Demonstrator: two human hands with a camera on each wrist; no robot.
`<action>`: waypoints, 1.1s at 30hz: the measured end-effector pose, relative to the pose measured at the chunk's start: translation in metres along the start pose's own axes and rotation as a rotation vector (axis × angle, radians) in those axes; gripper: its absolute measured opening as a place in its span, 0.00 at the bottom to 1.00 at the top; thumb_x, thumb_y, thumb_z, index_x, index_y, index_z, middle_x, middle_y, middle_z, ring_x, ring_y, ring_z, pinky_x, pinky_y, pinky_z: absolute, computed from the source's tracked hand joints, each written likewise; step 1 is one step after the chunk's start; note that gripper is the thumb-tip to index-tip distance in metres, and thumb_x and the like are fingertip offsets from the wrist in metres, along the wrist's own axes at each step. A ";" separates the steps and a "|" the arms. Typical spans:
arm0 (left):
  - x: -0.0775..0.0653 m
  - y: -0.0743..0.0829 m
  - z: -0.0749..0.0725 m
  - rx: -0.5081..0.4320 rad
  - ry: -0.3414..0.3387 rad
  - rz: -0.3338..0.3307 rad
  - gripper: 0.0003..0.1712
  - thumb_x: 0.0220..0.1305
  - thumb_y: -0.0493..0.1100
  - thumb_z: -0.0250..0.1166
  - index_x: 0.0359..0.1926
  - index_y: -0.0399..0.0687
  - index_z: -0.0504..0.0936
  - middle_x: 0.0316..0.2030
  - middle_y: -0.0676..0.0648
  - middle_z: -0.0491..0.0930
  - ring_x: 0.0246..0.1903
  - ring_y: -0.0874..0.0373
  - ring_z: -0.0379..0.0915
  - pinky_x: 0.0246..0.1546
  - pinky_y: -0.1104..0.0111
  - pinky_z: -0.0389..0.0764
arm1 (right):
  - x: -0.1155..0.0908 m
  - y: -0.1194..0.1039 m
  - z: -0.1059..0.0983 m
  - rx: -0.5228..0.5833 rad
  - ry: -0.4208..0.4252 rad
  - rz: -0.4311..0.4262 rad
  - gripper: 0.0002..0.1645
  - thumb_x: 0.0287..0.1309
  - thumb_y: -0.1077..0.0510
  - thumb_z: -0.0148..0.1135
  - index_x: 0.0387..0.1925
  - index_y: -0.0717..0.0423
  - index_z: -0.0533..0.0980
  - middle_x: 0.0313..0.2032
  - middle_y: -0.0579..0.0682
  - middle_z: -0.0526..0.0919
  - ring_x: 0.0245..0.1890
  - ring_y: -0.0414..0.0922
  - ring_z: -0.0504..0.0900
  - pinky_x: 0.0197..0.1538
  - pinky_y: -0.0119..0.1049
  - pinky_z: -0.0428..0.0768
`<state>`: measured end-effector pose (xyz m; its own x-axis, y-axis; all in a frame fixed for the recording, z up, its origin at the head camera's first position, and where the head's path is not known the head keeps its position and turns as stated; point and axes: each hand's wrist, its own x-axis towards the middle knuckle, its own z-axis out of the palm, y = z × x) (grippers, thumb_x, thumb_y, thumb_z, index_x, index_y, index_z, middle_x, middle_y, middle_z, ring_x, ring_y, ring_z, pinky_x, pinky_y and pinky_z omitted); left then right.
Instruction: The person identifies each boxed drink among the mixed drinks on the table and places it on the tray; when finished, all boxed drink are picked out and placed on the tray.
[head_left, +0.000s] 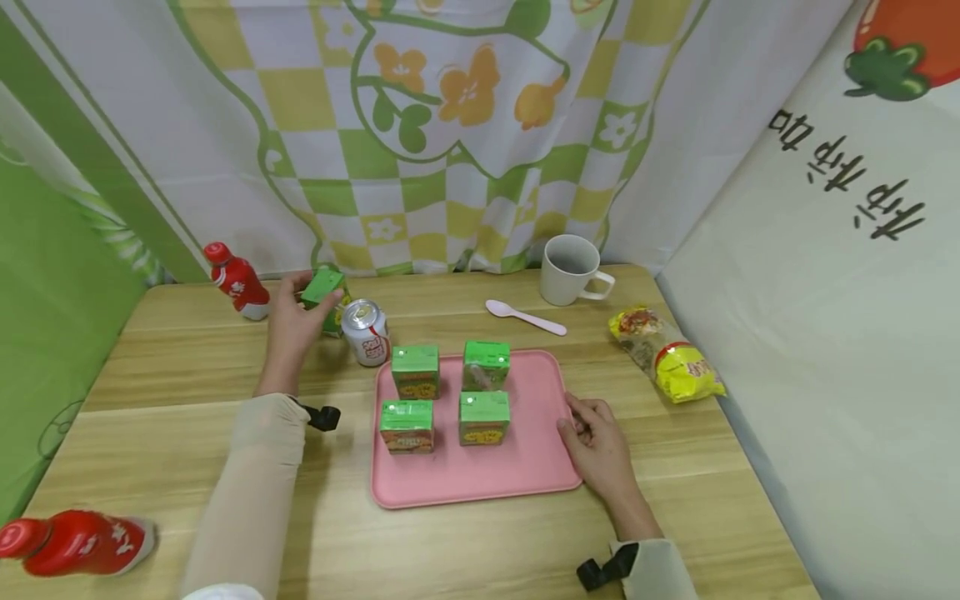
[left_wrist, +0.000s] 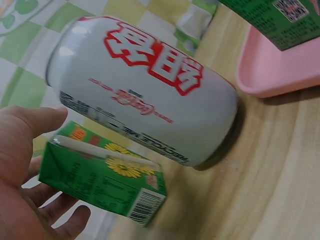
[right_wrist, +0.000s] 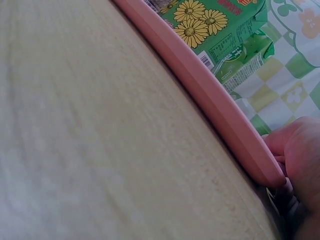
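My left hand (head_left: 293,321) is at a green drink carton (head_left: 324,293), thumb on one side and fingers round the other. In the left wrist view that carton (left_wrist: 107,175) shows yellow flowers and a straw along its side. Right beside it stands a white and red soda can (head_left: 366,333). Several similar green cartons (head_left: 483,419) stand on a pink tray (head_left: 536,442). With thumb and fingers my right hand (head_left: 600,446) holds the tray's right edge; in the right wrist view the fingers grip near the rim's corner (right_wrist: 270,172).
A red bottle (head_left: 238,282) stands at the back left, and another red bottle (head_left: 86,543) lies near the front left. Behind the tray are a pink spoon (head_left: 527,317) and a grey mug (head_left: 567,271). A yellow food packet (head_left: 667,356) lies on the right by the wall.
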<state>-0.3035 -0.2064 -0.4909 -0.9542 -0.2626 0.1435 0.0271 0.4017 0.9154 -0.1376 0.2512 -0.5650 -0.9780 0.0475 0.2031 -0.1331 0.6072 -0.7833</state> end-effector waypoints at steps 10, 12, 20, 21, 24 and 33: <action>0.001 -0.007 0.004 0.022 -0.002 -0.053 0.42 0.64 0.55 0.72 0.70 0.37 0.68 0.62 0.35 0.72 0.59 0.44 0.68 0.61 0.52 0.70 | -0.001 -0.001 -0.001 -0.002 0.000 0.005 0.27 0.64 0.61 0.69 0.64 0.60 0.77 0.44 0.51 0.77 0.30 0.43 0.74 0.31 0.30 0.74; 0.001 -0.007 0.004 0.026 -0.001 -0.056 0.42 0.64 0.55 0.72 0.69 0.36 0.69 0.61 0.35 0.72 0.59 0.44 0.69 0.61 0.52 0.71 | 0.000 -0.001 -0.001 0.002 0.002 0.003 0.27 0.64 0.61 0.69 0.64 0.60 0.77 0.44 0.51 0.77 0.30 0.43 0.74 0.31 0.29 0.74; 0.001 -0.008 0.003 0.021 0.010 -0.089 0.39 0.65 0.57 0.71 0.68 0.38 0.71 0.59 0.37 0.74 0.57 0.46 0.70 0.58 0.54 0.73 | 0.000 -0.001 -0.001 0.013 -0.002 0.005 0.27 0.64 0.61 0.69 0.64 0.60 0.77 0.43 0.51 0.77 0.30 0.43 0.74 0.31 0.29 0.74; 0.001 -0.008 0.003 0.019 0.012 -0.092 0.39 0.65 0.56 0.70 0.67 0.38 0.72 0.59 0.37 0.74 0.56 0.47 0.70 0.58 0.54 0.73 | 0.000 -0.002 -0.001 0.015 -0.003 0.005 0.27 0.65 0.61 0.69 0.64 0.60 0.77 0.43 0.51 0.77 0.30 0.43 0.74 0.31 0.29 0.74; 0.001 -0.008 0.002 0.022 0.023 -0.087 0.36 0.65 0.55 0.71 0.66 0.38 0.74 0.58 0.37 0.75 0.56 0.47 0.71 0.57 0.55 0.74 | 0.000 -0.002 -0.002 0.017 -0.005 0.006 0.27 0.65 0.61 0.68 0.64 0.60 0.76 0.43 0.51 0.77 0.30 0.43 0.74 0.31 0.29 0.74; -0.002 0.004 -0.007 0.089 0.019 -0.051 0.37 0.65 0.56 0.70 0.66 0.35 0.76 0.55 0.35 0.78 0.51 0.47 0.74 0.54 0.56 0.76 | 0.000 -0.001 -0.002 0.018 0.006 -0.026 0.26 0.64 0.62 0.69 0.63 0.62 0.77 0.44 0.52 0.78 0.30 0.43 0.75 0.31 0.30 0.76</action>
<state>-0.2993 -0.2101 -0.4847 -0.9478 -0.3008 0.1055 -0.0487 0.4636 0.8847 -0.1368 0.2521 -0.5634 -0.9732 0.0372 0.2268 -0.1610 0.5937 -0.7884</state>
